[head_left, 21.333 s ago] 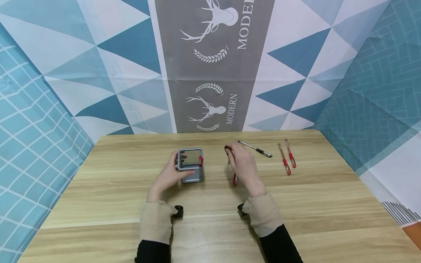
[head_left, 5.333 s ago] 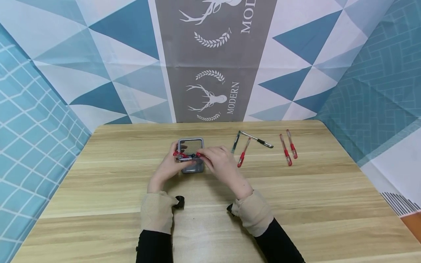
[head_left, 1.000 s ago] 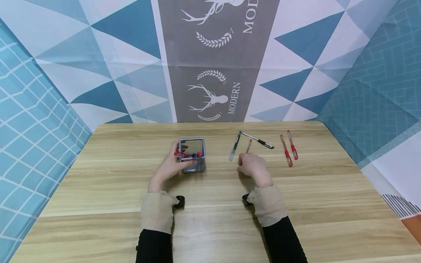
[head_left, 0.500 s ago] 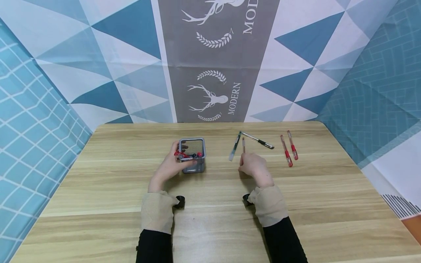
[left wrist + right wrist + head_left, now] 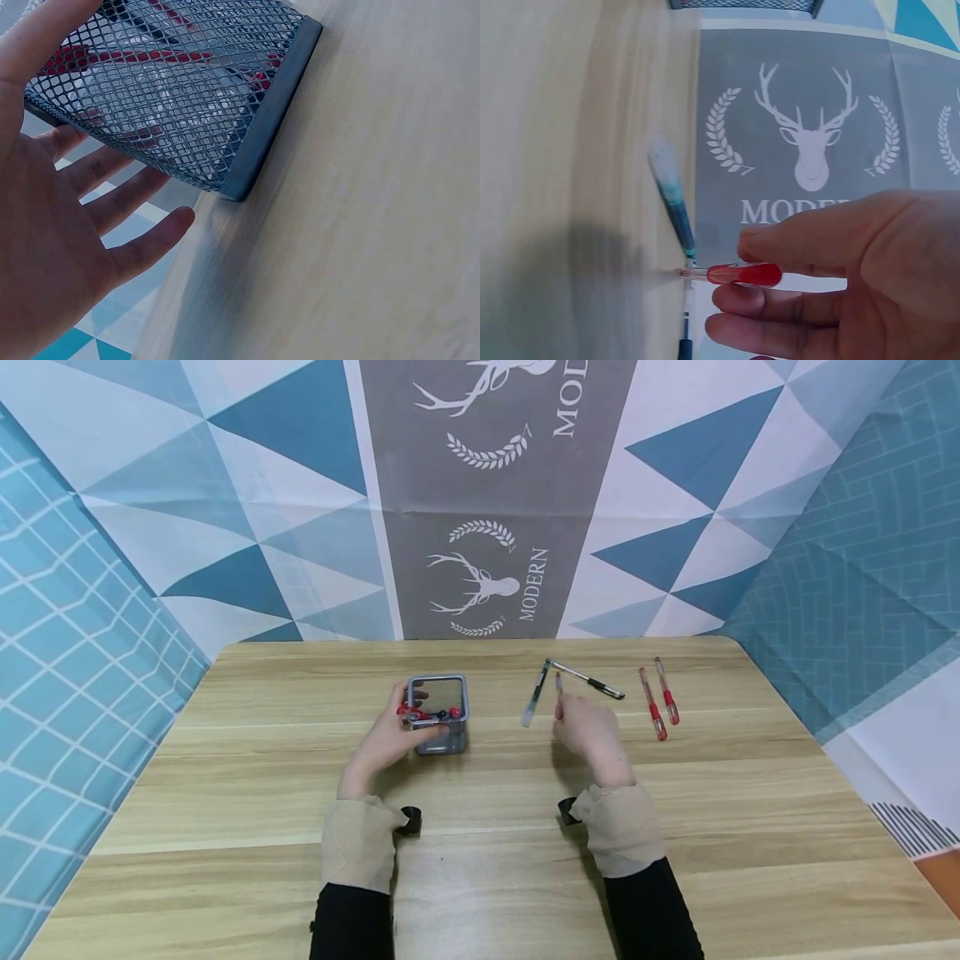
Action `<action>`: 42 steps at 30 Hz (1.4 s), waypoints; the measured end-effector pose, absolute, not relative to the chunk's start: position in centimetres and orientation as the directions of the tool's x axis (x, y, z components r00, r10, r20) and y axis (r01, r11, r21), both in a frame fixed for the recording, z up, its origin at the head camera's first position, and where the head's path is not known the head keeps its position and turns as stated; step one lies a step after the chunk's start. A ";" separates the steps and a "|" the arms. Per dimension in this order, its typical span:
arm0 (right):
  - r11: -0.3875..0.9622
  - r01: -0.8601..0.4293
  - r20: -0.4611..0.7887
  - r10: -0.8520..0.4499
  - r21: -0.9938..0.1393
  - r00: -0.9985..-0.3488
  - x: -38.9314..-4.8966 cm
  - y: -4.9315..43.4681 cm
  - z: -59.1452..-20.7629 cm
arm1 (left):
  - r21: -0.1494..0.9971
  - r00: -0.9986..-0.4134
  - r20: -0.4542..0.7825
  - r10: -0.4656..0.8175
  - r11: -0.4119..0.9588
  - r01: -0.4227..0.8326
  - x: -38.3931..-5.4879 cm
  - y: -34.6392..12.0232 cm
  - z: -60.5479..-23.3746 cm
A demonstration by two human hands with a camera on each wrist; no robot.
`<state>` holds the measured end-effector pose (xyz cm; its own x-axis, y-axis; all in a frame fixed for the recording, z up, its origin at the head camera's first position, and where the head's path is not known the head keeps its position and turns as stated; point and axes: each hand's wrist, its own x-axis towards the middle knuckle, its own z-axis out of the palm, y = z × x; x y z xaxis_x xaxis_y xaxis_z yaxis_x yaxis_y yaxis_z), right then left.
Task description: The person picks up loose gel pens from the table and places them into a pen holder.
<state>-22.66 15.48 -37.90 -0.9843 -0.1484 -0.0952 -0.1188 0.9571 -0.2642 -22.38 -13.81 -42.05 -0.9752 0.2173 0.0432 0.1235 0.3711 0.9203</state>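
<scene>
My left hand (image 5: 386,747) holds a grey mesh pen holder (image 5: 452,743) standing on the table, thumb across its front and fingers behind. Several pens with red and dark parts lean inside it; through the mesh (image 5: 172,82) in the left wrist view they overlap too much to separate. My right hand (image 5: 590,727) pinches a red pen (image 5: 744,274) between thumb and fingers, its red end towards the palm and its clear end pointing away. Just left of that hand lies a dark green pen (image 5: 536,692) with a pale, clear end.
A black-gripped clear pen (image 5: 603,687) lies behind the right hand, one end meeting the dark green pen. Further right are two red pens, one nearer (image 5: 652,704) and one farther (image 5: 667,691). A patterned cloth backdrop (image 5: 480,510) rises behind the wooden table (image 5: 480,877).
Over the last second my right hand has turned the red pen and raised it from the table, moving slightly right and away. Since the oldest frame the holder has gained pens. Left hand stays.
</scene>
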 end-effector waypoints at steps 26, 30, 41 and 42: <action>0.945 -0.203 0.444 -0.072 -0.256 -0.893 -22.1 15.4 -36.6 | 0.917 -0.976 0.027 0.218 0.383 0.111 -22.4 -13.9 -41.9; 0.940 -0.215 0.483 -0.063 -0.266 -0.873 -22.2 15.3 -36.5 | 0.917 -0.976 0.024 0.218 0.385 0.108 -22.4 -13.9 -41.9; 0.935 -0.231 0.555 -0.045 -0.270 -0.830 -22.3 15.2 -36.5 | 0.912 -0.977 0.023 0.212 0.396 0.107 -22.4 -13.9 -41.9; 0.934 -0.233 0.561 -0.043 -0.271 -0.827 -22.3 15.2 -36.4 | 0.911 -0.977 0.024 0.211 0.397 0.109 -22.4 -13.9 -41.9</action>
<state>-22.28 15.19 -36.43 -0.8265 -0.0431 0.5612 -0.2330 0.9338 -0.2714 -22.37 -13.91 -41.89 -0.9771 0.2112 0.0244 0.1085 0.3970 0.9114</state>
